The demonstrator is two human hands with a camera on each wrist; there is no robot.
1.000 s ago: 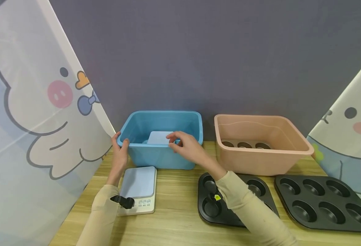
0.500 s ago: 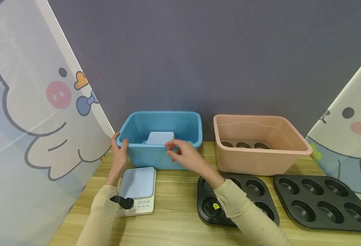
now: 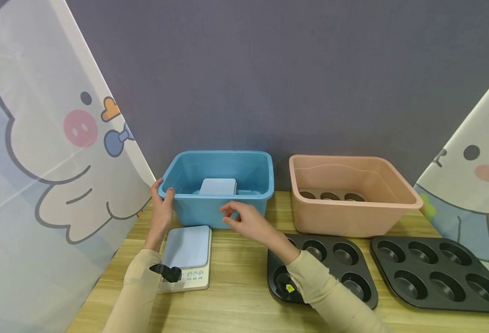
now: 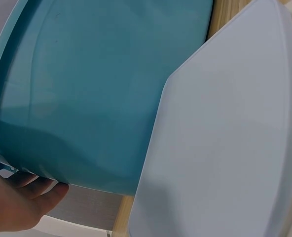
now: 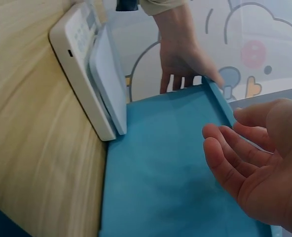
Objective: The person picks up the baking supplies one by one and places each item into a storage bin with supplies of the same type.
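In the head view my left hand [image 3: 161, 210] grips the front left corner of a blue plastic bin [image 3: 202, 212], thumb over its rim. The left wrist view shows this hand [image 4: 18, 205] at the bin's edge, partly out of frame. My right hand [image 3: 246, 222] hovers in front of the bin's front wall, fingers loosely bent and holding nothing. A pale-blue flat-topped object [image 3: 218, 186], resembling a scale platform, lies inside the bin; its lower part is hidden. Before the bin stands a kitchen scale [image 3: 187, 247] with a pale-blue platform, its buttons partly behind my left wrist.
A pink bin [image 3: 348, 221] with a muffin tin [image 3: 331, 195] inside stands to the right. Two black muffin tins lie on the wooden table [image 3: 227, 305]: one [image 3: 346, 253] partly under my right sleeve, another [image 3: 427, 270] farther right. Grey and printed panels stand around.
My right hand has moved down and slightly left, from over the blue bin's front rim to before its wall. My left hand keeps its hold on the bin.
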